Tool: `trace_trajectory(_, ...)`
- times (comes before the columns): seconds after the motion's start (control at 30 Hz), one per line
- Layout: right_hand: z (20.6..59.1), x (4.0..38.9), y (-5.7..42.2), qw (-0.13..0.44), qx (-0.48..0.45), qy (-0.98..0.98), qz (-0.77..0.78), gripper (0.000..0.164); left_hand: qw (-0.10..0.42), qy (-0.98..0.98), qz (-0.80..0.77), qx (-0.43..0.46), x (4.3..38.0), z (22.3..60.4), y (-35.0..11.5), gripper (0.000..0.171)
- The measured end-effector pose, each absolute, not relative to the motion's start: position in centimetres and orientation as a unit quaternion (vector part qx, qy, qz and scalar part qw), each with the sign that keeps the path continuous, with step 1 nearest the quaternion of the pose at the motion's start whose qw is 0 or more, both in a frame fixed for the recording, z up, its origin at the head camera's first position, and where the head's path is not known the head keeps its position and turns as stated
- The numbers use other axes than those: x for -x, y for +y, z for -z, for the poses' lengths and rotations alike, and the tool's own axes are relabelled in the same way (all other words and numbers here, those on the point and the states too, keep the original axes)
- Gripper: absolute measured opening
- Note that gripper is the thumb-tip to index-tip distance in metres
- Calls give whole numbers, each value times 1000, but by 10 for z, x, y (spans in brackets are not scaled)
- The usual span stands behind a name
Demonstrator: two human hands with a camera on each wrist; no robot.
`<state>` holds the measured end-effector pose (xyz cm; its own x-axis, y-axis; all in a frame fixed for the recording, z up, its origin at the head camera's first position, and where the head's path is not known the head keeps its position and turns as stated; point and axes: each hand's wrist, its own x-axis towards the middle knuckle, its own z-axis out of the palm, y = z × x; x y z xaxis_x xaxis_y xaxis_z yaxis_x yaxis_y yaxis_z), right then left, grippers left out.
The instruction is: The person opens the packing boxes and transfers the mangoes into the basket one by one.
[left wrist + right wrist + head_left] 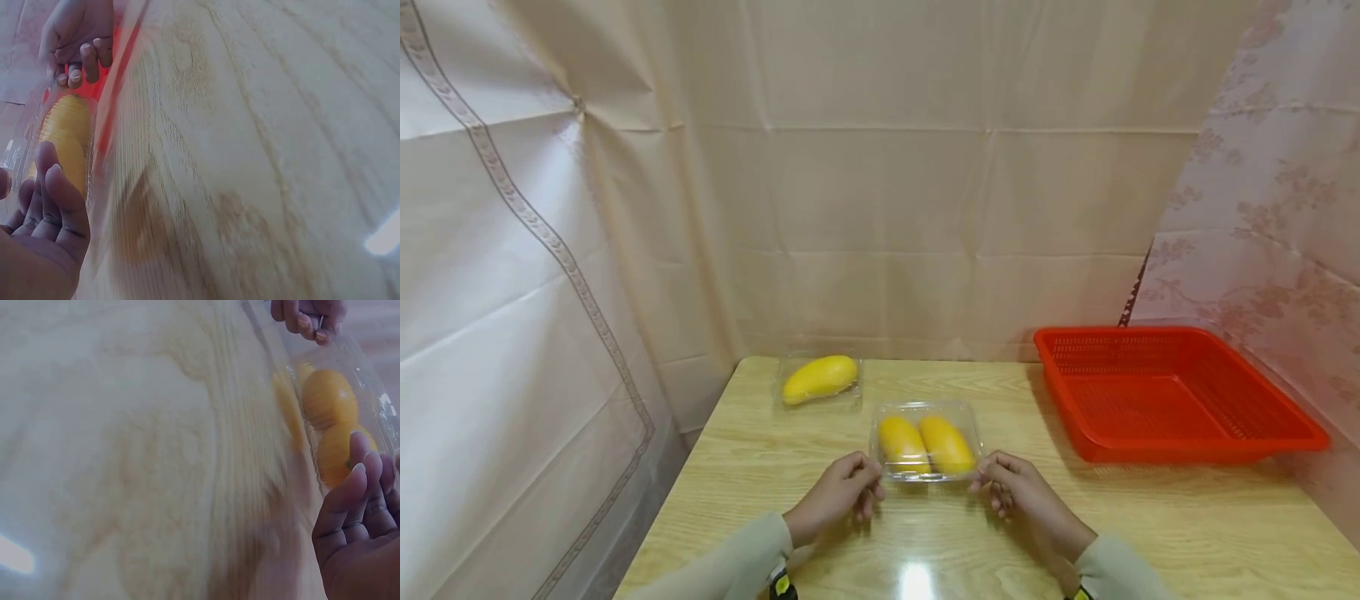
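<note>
A clear plastic box [961,410] with two yellow mangoes, one on the left [901,443] and one on the right [946,445], is between my hands over the wooden table. My left hand [841,493] pinches its near left corner between thumb and fingers. At the near right corner, my right hand [1024,496] pinches the box in the same way. Both wrist views show the mangoes [65,134] through the clear wall, side by side. In the right wrist view, the fingertips overlap the nearer mango [334,456].
Another yellow mango [820,379] lies in a second clear plastic container [854,403] at the table's back left. A red plastic basket [1195,452] stands at the right. Beige cloth [880,192] hangs right behind the table's back edge.
</note>
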<state>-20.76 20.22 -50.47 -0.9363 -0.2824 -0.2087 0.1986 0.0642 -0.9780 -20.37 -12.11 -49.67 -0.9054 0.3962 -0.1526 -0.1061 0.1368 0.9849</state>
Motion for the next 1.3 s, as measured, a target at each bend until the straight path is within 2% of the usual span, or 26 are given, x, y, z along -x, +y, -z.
trace_trajectory(0.47, 503, 193, 197, 183, 88, 703, 682, 34, 207, 704, -669, -117, 191, 502, -135, 39)
trace_trajectory(0.63, 505, 189, 195, 184, 71, 699, 688, 29, 212, 701, -672, -115, 188, 505, -137, 40)
trace_trajectory(1.07, 510, 180, 196, 198, 63, 711, 672, 29, 216, 700, -671, -118, 180, 503, -139, 31)
trace_trajectory(1.3, 515, 178, 195, 197, 75, 716, 666, 33, 215, 699, -672, -117, 175, 511, -141, 33)
